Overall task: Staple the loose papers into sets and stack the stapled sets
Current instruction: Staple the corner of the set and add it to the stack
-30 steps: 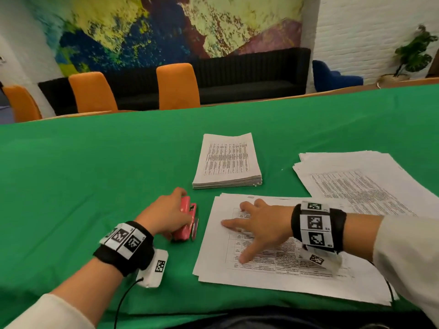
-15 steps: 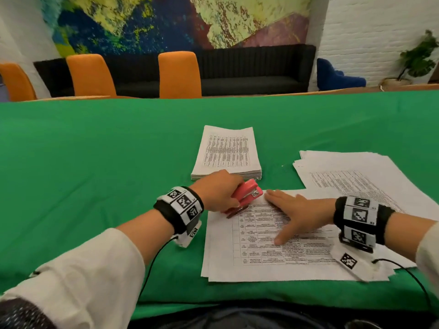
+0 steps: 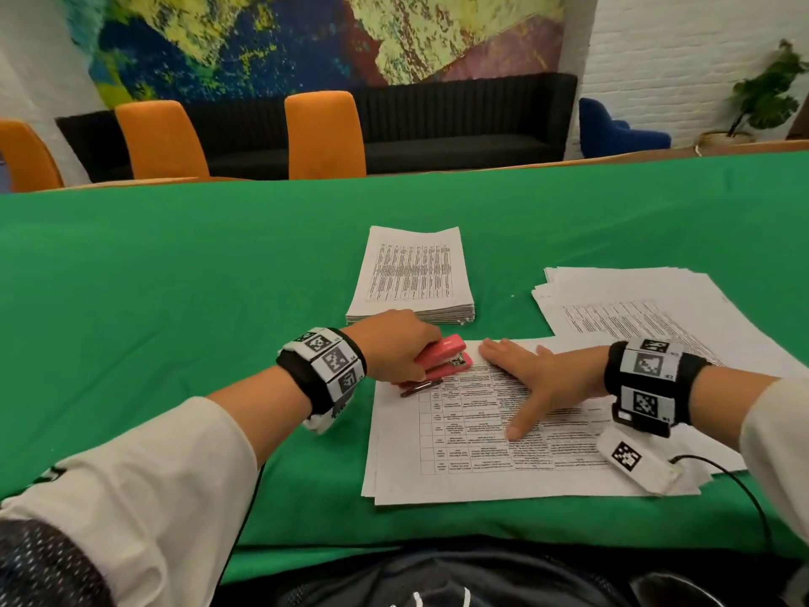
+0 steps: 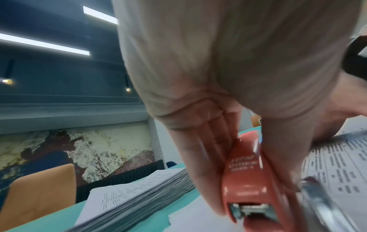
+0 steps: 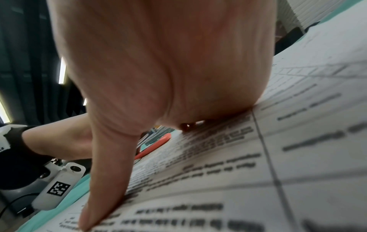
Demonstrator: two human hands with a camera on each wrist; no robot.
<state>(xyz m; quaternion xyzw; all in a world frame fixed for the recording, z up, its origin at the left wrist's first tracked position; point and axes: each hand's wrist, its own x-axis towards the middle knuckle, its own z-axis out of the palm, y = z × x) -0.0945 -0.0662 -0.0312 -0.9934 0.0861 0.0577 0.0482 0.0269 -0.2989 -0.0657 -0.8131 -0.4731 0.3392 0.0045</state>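
A loose set of printed papers (image 3: 473,457) lies in front of me on the green table (image 3: 175,300). My left hand (image 3: 396,348) grips a red stapler (image 3: 442,359) set over the set's far left corner, its mouth around the paper edge. In the left wrist view the stapler (image 4: 250,180) sits between fingers and thumb, above the white sheets (image 4: 198,219). My right hand (image 3: 532,378) lies flat on the sheets beside the stapler, fingers straight, thumb spread toward me. In the right wrist view the thumb (image 5: 103,180) presses the printed page (image 5: 258,164).
A neat thick stack of papers (image 3: 413,278) sits just beyond the stapler. A spread pile of loose sheets (image 3: 634,308) lies to the right. Orange chairs (image 3: 324,133) and a black sofa (image 3: 459,124) stand past the table's far edge.
My left hand lifted the stapler from the table left of the papers and brought it onto the set's far left corner. My right hand slid up toward that corner.
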